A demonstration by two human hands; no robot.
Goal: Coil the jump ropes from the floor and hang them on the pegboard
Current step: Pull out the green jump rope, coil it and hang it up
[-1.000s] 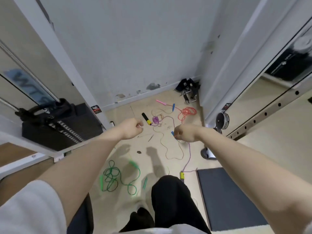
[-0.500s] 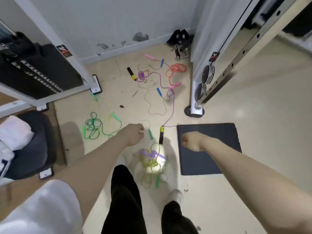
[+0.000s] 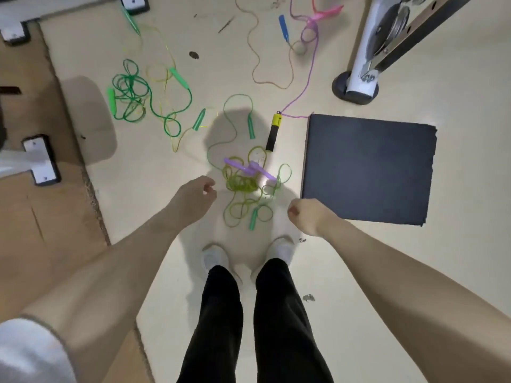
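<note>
Several jump ropes lie tangled on the cream floor. An olive-green rope [image 3: 241,186] with purple handles [image 3: 250,168] and green handles is piled just ahead of my feet. A dark green rope [image 3: 132,94] is bunched at the left. A purple cord with a yellow-black handle [image 3: 273,131] runs up toward a blue handle [image 3: 284,26] and a pink handle [image 3: 326,11]. My left hand [image 3: 195,199] hovers left of the olive pile, fingers loosely curled, empty. My right hand [image 3: 305,217] is a closed fist at the pile's right, empty. The pegboard is out of view.
A dark mat [image 3: 367,170] lies on the floor to the right. A white rack post with a round black foot [image 3: 355,89] stands at the upper right. Machine feet [image 3: 41,164] and brown flooring [image 3: 41,217] border the left. My shoes [image 3: 215,258] stand below the pile.
The view has tipped down from the wall to the floor at my feet. Both hands have dropped toward the olive-green rope pile, still holding nothing.
</note>
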